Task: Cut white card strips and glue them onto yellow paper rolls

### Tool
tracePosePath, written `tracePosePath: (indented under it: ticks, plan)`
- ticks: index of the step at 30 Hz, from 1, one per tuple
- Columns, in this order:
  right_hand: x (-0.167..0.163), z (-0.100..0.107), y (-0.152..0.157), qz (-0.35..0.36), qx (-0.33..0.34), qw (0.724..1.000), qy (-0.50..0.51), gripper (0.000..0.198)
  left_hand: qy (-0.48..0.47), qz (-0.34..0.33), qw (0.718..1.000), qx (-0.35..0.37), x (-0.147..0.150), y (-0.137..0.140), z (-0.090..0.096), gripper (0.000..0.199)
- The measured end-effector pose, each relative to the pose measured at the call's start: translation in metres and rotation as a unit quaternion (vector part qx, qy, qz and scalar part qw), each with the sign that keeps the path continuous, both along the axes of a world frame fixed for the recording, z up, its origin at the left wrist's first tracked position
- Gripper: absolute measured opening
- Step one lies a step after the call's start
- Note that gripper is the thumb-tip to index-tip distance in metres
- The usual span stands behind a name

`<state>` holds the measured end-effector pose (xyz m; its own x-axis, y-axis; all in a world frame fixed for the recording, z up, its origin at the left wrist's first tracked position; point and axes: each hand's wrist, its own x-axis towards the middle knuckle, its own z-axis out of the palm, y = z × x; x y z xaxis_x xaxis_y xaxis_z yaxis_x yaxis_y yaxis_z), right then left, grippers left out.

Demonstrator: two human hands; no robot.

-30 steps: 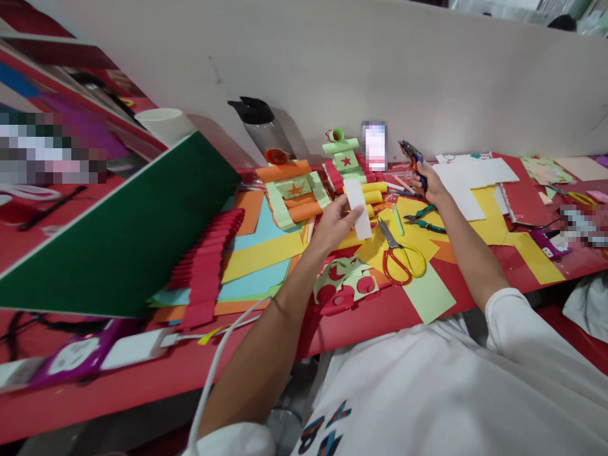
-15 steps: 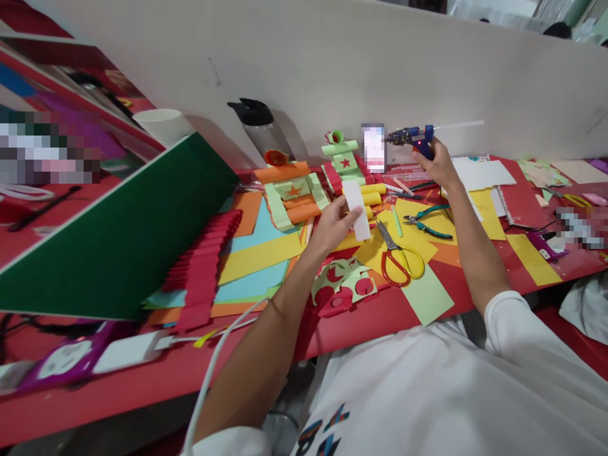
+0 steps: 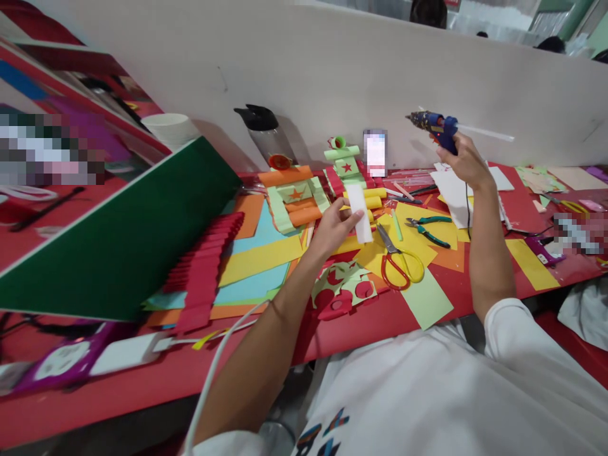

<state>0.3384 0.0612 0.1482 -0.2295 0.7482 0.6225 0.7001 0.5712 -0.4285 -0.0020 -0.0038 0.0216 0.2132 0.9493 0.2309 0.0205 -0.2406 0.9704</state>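
Between the thumb and fingers of my left hand (image 3: 335,227) is a narrow white paper strip (image 3: 359,214), held upright above the table. My right hand (image 3: 465,159) is wrapped round the handle of a blue glue gun (image 3: 437,128), raised in front of the white partition. Its nozzle points left, and a clear glue stick (image 3: 484,131) sticks out at the back. Yellow paper rolls (image 3: 373,197) lie just behind the strip. Scissors (image 3: 396,259) with red and yellow handles rest on yellow paper, beside green-handled pliers (image 3: 430,229).
Paper figures in orange (image 3: 294,196) and green (image 3: 346,166) lie near a bottle (image 3: 266,133) and a lit phone (image 3: 375,152). A green board (image 3: 118,240) leans on the left. Pleated red paper (image 3: 199,272) and cut scraps (image 3: 344,288) cover the front. A white cable (image 3: 213,367) crosses by my left arm.
My right hand has moved right and away from the phone with the glue gun, now more tilted. My left hand keeps the white strip in nearly the same place.
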Motion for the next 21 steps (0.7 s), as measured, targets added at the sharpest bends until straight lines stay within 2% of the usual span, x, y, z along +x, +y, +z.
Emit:
tracePosePath:
  ticks: [4, 7, 11, 16, 21]
  plan:
    - [-0.002, 0.015, -0.036, -0.006, -0.019, 0.999, 0.050, 0.059, -0.006, 0.007, 1.000, -0.010, 0.000, -0.001, 0.002, 0.038]
    - [-0.009, 0.009, -0.057, 0.017, -0.053, 0.990, 0.130, 0.058, -0.007, 0.000, 1.000, -0.022, 0.000, -0.001, 0.003, 0.035]
    - [-0.024, -0.027, -0.070, 0.052, -0.096, 0.971, 0.212, 0.057, -0.023, -0.017, 0.999, -0.033, 0.001, 0.001, 0.002, 0.037]
    - [-0.043, -0.081, -0.073, 0.000, -0.164, 0.960, 0.225, 0.059, -0.038, -0.019, 0.998, -0.040, 0.002, 0.001, -0.002, 0.051]
    - [-0.060, -0.108, -0.073, 0.040, -0.210, 0.939, 0.268, 0.055, -0.031, -0.029, 0.998, -0.038, 0.002, -0.004, 0.000, 0.070]
